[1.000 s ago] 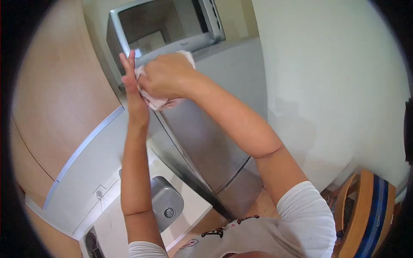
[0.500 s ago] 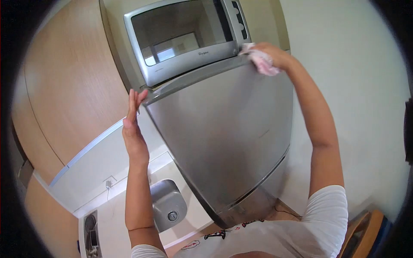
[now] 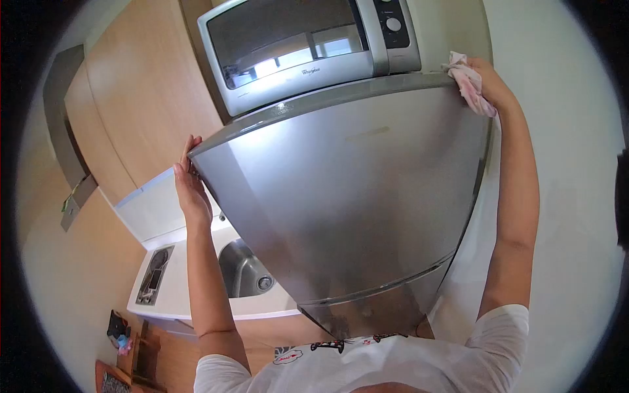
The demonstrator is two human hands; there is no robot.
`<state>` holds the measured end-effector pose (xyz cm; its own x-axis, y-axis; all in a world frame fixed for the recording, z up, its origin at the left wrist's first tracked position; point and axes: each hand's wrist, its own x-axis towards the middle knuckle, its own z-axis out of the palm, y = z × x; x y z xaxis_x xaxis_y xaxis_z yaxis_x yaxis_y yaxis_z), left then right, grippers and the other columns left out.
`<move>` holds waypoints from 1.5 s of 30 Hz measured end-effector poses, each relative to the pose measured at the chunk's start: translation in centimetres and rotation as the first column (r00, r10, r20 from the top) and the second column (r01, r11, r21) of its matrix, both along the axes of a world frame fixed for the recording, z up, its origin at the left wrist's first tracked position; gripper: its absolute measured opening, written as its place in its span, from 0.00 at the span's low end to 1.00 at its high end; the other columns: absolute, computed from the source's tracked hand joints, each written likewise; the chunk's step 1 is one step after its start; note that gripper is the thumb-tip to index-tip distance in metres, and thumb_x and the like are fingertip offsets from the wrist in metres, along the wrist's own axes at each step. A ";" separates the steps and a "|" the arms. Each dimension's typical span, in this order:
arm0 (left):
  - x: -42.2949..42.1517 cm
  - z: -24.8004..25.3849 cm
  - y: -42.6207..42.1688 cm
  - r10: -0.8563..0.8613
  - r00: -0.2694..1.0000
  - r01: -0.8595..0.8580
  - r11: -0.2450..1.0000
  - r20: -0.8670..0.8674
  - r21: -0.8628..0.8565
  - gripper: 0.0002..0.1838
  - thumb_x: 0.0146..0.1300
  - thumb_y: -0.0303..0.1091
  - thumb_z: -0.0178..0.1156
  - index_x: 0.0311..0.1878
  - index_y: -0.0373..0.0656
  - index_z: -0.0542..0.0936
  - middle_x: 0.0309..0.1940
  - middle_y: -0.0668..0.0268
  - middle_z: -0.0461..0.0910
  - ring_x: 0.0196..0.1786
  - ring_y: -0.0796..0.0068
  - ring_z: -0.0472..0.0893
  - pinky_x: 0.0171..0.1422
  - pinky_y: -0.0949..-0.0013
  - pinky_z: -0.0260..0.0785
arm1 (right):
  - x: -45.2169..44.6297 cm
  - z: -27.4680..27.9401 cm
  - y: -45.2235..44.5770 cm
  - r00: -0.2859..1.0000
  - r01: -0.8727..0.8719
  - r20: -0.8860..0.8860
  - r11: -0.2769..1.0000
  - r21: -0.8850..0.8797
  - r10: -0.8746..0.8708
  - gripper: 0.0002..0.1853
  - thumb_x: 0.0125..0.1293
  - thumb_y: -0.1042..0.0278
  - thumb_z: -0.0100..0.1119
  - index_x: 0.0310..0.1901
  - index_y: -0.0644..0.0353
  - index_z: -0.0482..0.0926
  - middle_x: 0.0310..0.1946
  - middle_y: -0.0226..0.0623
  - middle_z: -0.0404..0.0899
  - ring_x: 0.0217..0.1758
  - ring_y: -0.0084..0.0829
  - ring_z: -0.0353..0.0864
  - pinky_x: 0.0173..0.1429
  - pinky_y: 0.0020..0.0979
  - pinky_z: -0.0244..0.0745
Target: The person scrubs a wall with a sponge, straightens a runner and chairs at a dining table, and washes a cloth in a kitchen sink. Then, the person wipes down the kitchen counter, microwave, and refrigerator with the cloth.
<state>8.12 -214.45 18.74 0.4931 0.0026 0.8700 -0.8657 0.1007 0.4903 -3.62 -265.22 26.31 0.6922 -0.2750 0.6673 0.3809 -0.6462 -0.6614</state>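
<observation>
A silver refrigerator fills the middle of the view, with a silver microwave on top. At the fridge's upper right corner, my right hand is closed on a pink and white cloth, which touches the top edge and hangs down over the corner. My left hand is at the upper left corner of the fridge, fingers extended against its side edge, holding nothing. A faint yellowish mark shows on the upper part of the fridge door.
Wooden cabinets stand at the upper left. Below them are a white counter with a steel sink and a cooktop. A pale wall rises along the right side. Small items lie at the lower left.
My right hand has moved with the cloth from beside my left hand, rightward along the fridge's top edge to the far corner. My left hand now touches the left corner. The view has shifted.
</observation>
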 end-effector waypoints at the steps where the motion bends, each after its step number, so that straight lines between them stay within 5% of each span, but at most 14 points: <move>1: -0.3 0.1 -0.1 0.016 1.000 -0.016 1.000 -0.002 0.001 0.38 0.66 0.62 0.29 0.65 0.38 0.63 0.62 0.56 0.65 0.66 0.65 0.61 0.69 0.63 0.46 | 0.5 -0.3 -0.5 1.000 -0.016 -0.002 1.000 0.001 0.016 0.14 0.64 0.58 0.51 0.32 0.61 0.78 0.24 0.28 0.76 0.22 0.16 0.70 0.27 0.21 0.68; 4: -0.5 0.1 -0.1 0.054 0.998 -0.054 0.999 -0.013 0.006 0.38 0.67 0.61 0.29 0.65 0.38 0.64 0.61 0.57 0.66 0.65 0.65 0.62 0.69 0.64 0.46 | 1.3 -1.0 -0.9 0.962 0.120 0.267 0.971 -0.209 -0.061 0.15 0.61 0.58 0.53 0.33 0.64 0.79 0.27 0.30 0.79 0.25 0.21 0.75 0.33 0.23 0.71; 9: -0.3 0.2 0.0 0.070 0.998 -0.070 0.997 -0.007 0.030 0.39 0.67 0.62 0.28 0.64 0.37 0.65 0.59 0.57 0.68 0.63 0.66 0.64 0.69 0.64 0.47 | 1.6 -1.9 0.7 0.913 0.135 0.350 0.966 0.223 -0.208 0.21 0.58 0.47 0.59 0.27 0.60 0.80 0.21 0.28 0.75 0.22 0.18 0.72 0.27 0.22 0.67; 13: 1.3 2.0 2.6 -0.030 0.996 0.037 0.995 -0.078 0.093 0.39 0.66 0.63 0.29 0.63 0.39 0.66 0.55 0.58 0.72 0.59 0.66 0.68 0.68 0.63 0.50 | 1.4 0.6 0.1 0.796 0.177 0.577 0.982 0.070 -0.184 0.25 0.57 0.43 0.57 0.31 0.63 0.79 0.26 0.34 0.78 0.28 0.26 0.76 0.35 0.26 0.71; 17: 4.7 6.4 2.8 -0.036 0.989 0.062 0.981 -0.141 0.184 0.41 0.62 0.69 0.33 0.64 0.44 0.66 0.54 0.59 0.73 0.58 0.68 0.70 0.64 0.64 0.56 | 1.1 3.3 2.3 0.537 0.812 0.389 0.584 0.005 -0.749 0.30 0.59 0.38 0.50 0.39 0.64 0.78 0.34 0.50 0.80 0.41 0.47 0.79 0.48 0.39 0.71; 19: 6.3 8.3 1.9 -0.009 0.995 0.033 0.972 -0.103 0.232 0.40 0.62 0.68 0.33 0.65 0.46 0.65 0.55 0.60 0.73 0.59 0.67 0.69 0.65 0.61 0.56 | 0.8 3.4 4.0 0.858 0.478 0.018 0.785 -0.394 -0.513 0.29 0.62 0.40 0.47 0.40 0.65 0.78 0.31 0.49 0.80 0.39 0.46 0.79 0.47 0.42 0.71; 26: 13.1 15.3 -0.1 -0.037 0.999 0.030 0.975 0.026 0.222 0.39 0.64 0.65 0.36 0.69 0.46 0.57 0.65 0.59 0.61 0.67 0.60 0.61 0.68 0.55 0.51 | -3.4 4.4 7.8 0.823 0.288 -0.188 0.678 -0.676 -0.536 0.13 0.60 0.65 0.55 0.36 0.68 0.79 0.24 0.42 0.78 0.29 0.32 0.75 0.38 0.33 0.71; 30: 15.7 20.4 -1.3 -0.024 0.998 0.015 0.987 0.051 0.163 0.39 0.64 0.64 0.36 0.69 0.45 0.56 0.69 0.59 0.56 0.72 0.61 0.51 0.71 0.52 0.44 | -0.5 8.0 9.1 0.857 0.357 -0.002 0.596 -0.720 -0.516 0.10 0.59 0.65 0.57 0.31 0.65 0.81 0.18 0.35 0.76 0.23 0.26 0.73 0.33 0.33 0.70; 33: 17.4 23.0 -2.5 -0.120 0.989 0.107 0.984 0.089 0.142 0.42 0.62 0.69 0.33 0.70 0.46 0.53 0.71 0.59 0.50 0.74 0.61 0.43 0.72 0.45 0.36 | 6.1 11.3 18.3 0.793 0.555 0.558 0.666 -0.498 -0.243 0.12 0.60 0.65 0.53 0.41 0.60 0.79 0.25 0.44 0.78 0.28 0.36 0.79 0.35 0.38 0.72; 35: 17.7 23.7 -3.4 -0.175 0.980 0.166 0.981 0.093 0.096 0.41 0.63 0.67 0.33 0.69 0.44 0.55 0.70 0.59 0.53 0.73 0.61 0.46 0.72 0.48 0.39 | 12.8 14.7 24.2 0.446 0.895 0.888 0.064 -0.442 -0.112 0.29 0.66 0.55 0.47 0.60 0.69 0.61 0.51 0.54 0.71 0.56 0.52 0.68 0.64 0.46 0.59; 36: 17.9 24.1 -3.7 -0.215 0.972 0.211 0.976 0.094 0.051 0.40 0.64 0.66 0.34 0.68 0.43 0.58 0.68 0.59 0.56 0.72 0.61 0.49 0.72 0.52 0.41 | 15.6 15.3 28.2 0.417 0.829 0.909 0.417 -0.372 -0.018 0.20 0.59 0.63 0.48 0.51 0.62 0.75 0.44 0.49 0.77 0.50 0.44 0.76 0.52 0.42 0.71; 39: 20.6 26.0 -3.9 -0.472 0.881 0.473 0.880 0.044 -0.047 0.40 0.65 0.66 0.30 0.67 0.41 0.60 0.68 0.59 0.57 0.72 0.63 0.51 0.72 0.56 0.41 | 20.7 14.7 35.6 0.742 0.599 0.667 0.507 -0.620 -0.062 0.24 0.59 0.60 0.48 0.57 0.57 0.71 0.63 0.46 0.61 0.65 0.45 0.61 0.63 0.45 0.60; 42: 18.7 26.3 -4.2 -0.612 0.790 0.613 0.790 0.044 -0.024 0.40 0.66 0.64 0.25 0.64 0.41 0.65 0.63 0.57 0.65 0.69 0.62 0.57 0.73 0.60 0.39 | 22.9 13.2 34.8 0.529 0.805 0.848 0.308 -0.506 0.011 0.27 0.61 0.57 0.45 0.62 0.56 0.64 0.67 0.47 0.54 0.67 0.45 0.59 0.64 0.47 0.58; 45: 18.9 26.5 -4.7 -0.393 0.896 0.392 0.919 0.207 0.047 0.40 0.66 0.64 0.21 0.62 0.42 0.69 0.58 0.56 0.71 0.65 0.61 0.62 0.73 0.64 0.40 | 22.6 13.3 29.4 0.431 0.813 0.902 0.430 -0.393 0.009 0.23 0.61 0.56 0.45 0.56 0.52 0.73 0.64 0.51 0.58 0.67 0.49 0.58 0.64 0.52 0.54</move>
